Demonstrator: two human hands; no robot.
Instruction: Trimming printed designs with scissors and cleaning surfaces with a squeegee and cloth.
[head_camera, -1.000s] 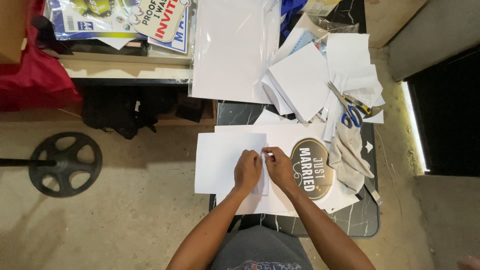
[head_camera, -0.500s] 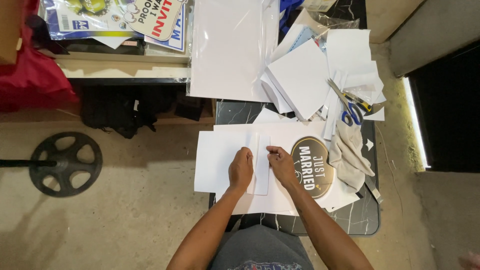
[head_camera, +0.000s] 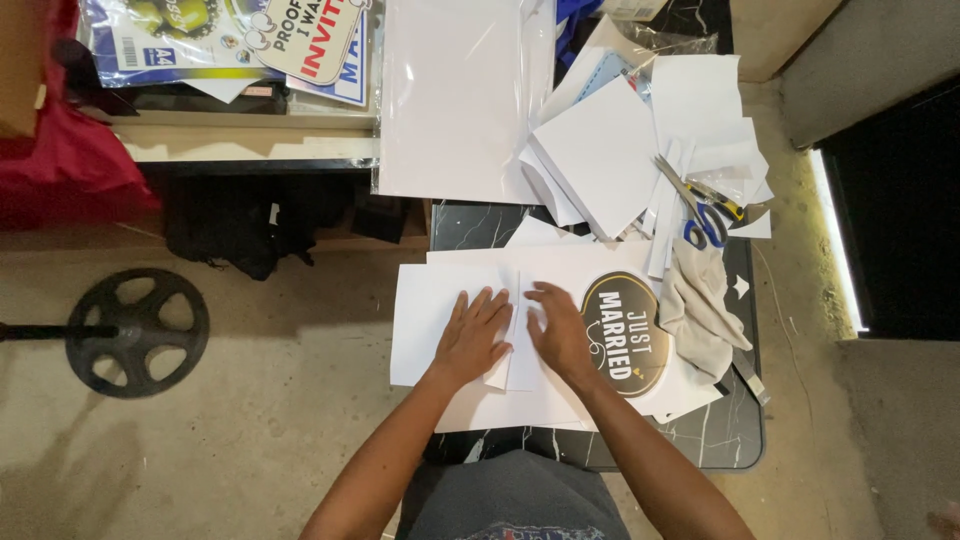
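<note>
On the dark marbled worktop (head_camera: 720, 440), I'm pressing my left hand (head_camera: 476, 335) and right hand (head_camera: 556, 328), both flat and released, on a narrow folded white paper strip (head_camera: 518, 345) atop large white sheets (head_camera: 425, 320). Those sheets are overhanging the edge, so uneven pressure risks a crooked crease.

sheet: a white paper sheet (head_camera: 430, 325), blank, lying flat under both palms
fold strip: a narrow white strip (head_camera: 522, 340) stands slightly raised along the sheet's middle, running away from the person
place: just left of the dark oval sign (head_camera: 622, 330), atop other white sheets
overhang: its left part juts past the dark marbled table (head_camera: 700, 440) edge
</note>
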